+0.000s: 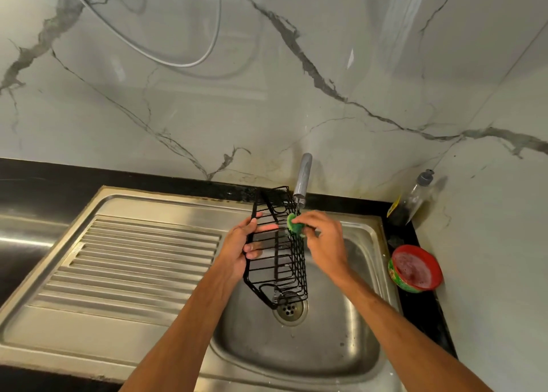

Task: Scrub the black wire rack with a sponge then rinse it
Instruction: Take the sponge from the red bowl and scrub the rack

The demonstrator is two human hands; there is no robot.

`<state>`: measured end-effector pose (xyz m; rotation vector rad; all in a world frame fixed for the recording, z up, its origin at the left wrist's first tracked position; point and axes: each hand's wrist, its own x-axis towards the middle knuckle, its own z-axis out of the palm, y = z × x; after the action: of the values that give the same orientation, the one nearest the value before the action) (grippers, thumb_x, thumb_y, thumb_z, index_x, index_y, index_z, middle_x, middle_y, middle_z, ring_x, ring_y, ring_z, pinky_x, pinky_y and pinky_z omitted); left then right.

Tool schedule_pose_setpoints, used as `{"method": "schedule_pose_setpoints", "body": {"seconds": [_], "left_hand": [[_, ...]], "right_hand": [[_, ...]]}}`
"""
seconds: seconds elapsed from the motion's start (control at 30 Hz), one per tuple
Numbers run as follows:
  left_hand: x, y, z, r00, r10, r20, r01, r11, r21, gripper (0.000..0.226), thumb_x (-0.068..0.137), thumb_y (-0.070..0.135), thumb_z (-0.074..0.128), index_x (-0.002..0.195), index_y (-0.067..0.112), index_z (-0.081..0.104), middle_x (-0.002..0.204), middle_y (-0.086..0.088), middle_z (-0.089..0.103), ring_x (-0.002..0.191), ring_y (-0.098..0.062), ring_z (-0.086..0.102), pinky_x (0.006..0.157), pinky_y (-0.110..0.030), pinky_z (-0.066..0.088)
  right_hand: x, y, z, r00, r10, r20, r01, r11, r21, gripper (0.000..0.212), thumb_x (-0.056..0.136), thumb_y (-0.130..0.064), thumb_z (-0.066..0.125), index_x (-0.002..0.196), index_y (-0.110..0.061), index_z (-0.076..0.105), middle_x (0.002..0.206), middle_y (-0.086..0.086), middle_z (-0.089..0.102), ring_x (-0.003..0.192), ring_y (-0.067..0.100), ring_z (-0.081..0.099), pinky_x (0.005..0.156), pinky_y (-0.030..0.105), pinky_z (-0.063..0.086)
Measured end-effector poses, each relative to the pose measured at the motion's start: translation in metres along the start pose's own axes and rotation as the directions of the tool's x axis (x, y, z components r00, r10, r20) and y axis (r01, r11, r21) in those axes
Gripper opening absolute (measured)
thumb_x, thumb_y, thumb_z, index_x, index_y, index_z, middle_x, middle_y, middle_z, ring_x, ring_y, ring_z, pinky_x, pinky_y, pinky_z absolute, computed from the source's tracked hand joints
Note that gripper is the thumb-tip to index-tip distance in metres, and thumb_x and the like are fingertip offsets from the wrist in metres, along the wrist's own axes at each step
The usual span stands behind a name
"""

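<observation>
while the left hand (237,249) grips the rack (275,246) steady over the sink (350,347), the right hand (323,240) pinches the sponge (294,225) against its wires to scrub.

A red bowl (398,279) and a clear bottle (410,203) stand on the black counter (421,311) right of the steel sink (296,356).

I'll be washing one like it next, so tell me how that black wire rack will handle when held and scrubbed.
The black wire rack looks stiff: it keeps its shape though the left hand grips one side. Mostly gaps, it is probably light. It may turn in the grip as the right hand presses the sponge against it.
</observation>
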<state>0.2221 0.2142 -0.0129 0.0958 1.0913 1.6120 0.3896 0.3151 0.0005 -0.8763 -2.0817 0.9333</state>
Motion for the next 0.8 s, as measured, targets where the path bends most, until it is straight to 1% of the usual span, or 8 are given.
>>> {"method": "schedule_pose_setpoints", "body": {"seconds": [0.13, 0.23, 0.3, 0.4, 0.47, 0.6, 0.7, 0.8], "left_hand": [[-0.004, -0.002, -0.015, 0.999, -0.011, 0.037, 0.017, 0.988, -0.151, 0.027, 0.107, 0.015, 0.041, 0.128, 0.009, 0.057, 0.126, -0.024, 0.067, 0.028, 0.0, 0.028, 0.027, -0.013, 0.025], [-0.01, -0.014, -0.027, 0.999, -0.008, 0.038, 0.017, 0.974, -0.227, 0.026, 0.107, 0.015, 0.04, 0.12, 0.007, 0.06, 0.12, -0.022, 0.07, 0.027, 0.0, 0.028, 0.027, -0.011, 0.027], [-0.009, -0.024, -0.03, 0.999, -0.023, 0.022, 0.028, 0.974, -0.225, 0.028, 0.107, 0.017, 0.04, 0.121, 0.005, 0.061, 0.117, -0.021, 0.072, 0.026, 0.0, 0.028, 0.027, -0.011, 0.026], [-0.008, -0.041, -0.037, 0.997, -0.071, 0.027, 0.075, 0.968, -0.242, 0.026, 0.108, 0.021, 0.039, 0.119, 0.007, 0.059, 0.078, -0.012, 0.076, 0.024, -0.002, 0.028, 0.026, -0.013, 0.025], [-0.01, -0.049, -0.044, 0.994, -0.092, 0.049, 0.103, 0.956, -0.276, 0.024, 0.108, 0.024, 0.039, 0.113, 0.01, 0.058, 0.051, -0.009, 0.064, 0.023, -0.004, 0.029, 0.028, -0.014, 0.023], [-0.006, -0.06, -0.051, 0.99, -0.128, 0.055, 0.138, 0.948, -0.285, 0.025, 0.102, 0.03, 0.047, 0.115, 0.012, 0.059, 0.06, -0.007, 0.07, 0.024, -0.003, 0.029, 0.032, -0.017, 0.019], [-0.002, -0.066, -0.052, 0.988, -0.135, 0.079, 0.153, 0.938, -0.312, 0.022, 0.105, 0.031, 0.045, 0.109, 0.014, 0.057, 0.05, -0.007, 0.064, 0.024, -0.004, 0.03, 0.029, -0.017, 0.022], [-0.005, -0.068, -0.052, 0.987, -0.132, 0.092, 0.156, 0.93, -0.334, 0.024, 0.105, 0.032, 0.046, 0.11, 0.013, 0.057, 0.049, -0.005, 0.063, 0.023, -0.004, 0.03, 0.028, -0.018, 0.022]], "right_hand": [[-0.012, 0.0, -0.003, 0.999, 0.038, -0.006, -0.038, 0.996, 0.083, 0.037, 0.082, 0.004, 0.072, 0.102, -0.026, 0.073, 0.106, -0.009, 0.071, 0.097, -0.001, 0.064, 0.082, 0.013, 0.052], [0.005, 0.012, 0.003, 0.953, 0.284, -0.106, -0.268, 0.953, 0.142, 0.037, 0.084, 0.004, 0.069, 0.105, -0.026, 0.071, 0.111, -0.004, 0.071, 0.099, 0.003, 0.066, 0.083, 0.017, 0.055], [0.008, 0.004, 0.015, 0.965, 0.256, -0.056, -0.246, 0.959, 0.14, 0.034, 0.085, 0.003, 0.068, 0.107, -0.023, 0.071, 0.111, -0.005, 0.07, 0.099, 0.0, 0.064, 0.09, 0.019, 0.053], [0.002, -0.008, 0.027, 0.994, 0.098, 0.048, -0.101, 0.991, 0.082, 0.033, 0.084, 0.004, 0.068, 0.101, -0.024, 0.073, 0.104, -0.013, 0.067, 0.099, -0.011, 0.058, 0.089, 0.007, 0.045], [0.013, 0.003, 0.022, 0.987, 0.161, -0.018, -0.159, 0.983, 0.092, 0.032, 0.084, 0.005, 0.067, 0.1, -0.021, 0.074, 0.1, -0.014, 0.068, 0.098, -0.006, 0.062, 0.086, 0.011, 0.05], [0.026, 0.022, 0.027, 0.936, 0.287, -0.204, -0.295, 0.955, -0.012, 0.031, 0.084, 0.007, 0.066, 0.099, -0.019, 0.074, 0.095, -0.012, 0.067, 0.092, 0.007, 0.065, 0.087, 0.03, 0.056], [0.022, 0.012, 0.037, 0.984, 0.176, 0.005, -0.176, 0.984, 0.031, 0.029, 0.086, 0.005, 0.064, 0.099, -0.019, 0.074, 0.103, -0.011, 0.068, 0.097, 0.002, 0.064, 0.089, 0.016, 0.051], [0.031, 0.02, 0.028, 0.969, 0.228, -0.089, -0.225, 0.973, 0.043, 0.03, 0.087, 0.005, 0.064, 0.103, -0.018, 0.072, 0.103, -0.009, 0.067, 0.098, 0.004, 0.063, 0.082, 0.008, 0.048]]}}
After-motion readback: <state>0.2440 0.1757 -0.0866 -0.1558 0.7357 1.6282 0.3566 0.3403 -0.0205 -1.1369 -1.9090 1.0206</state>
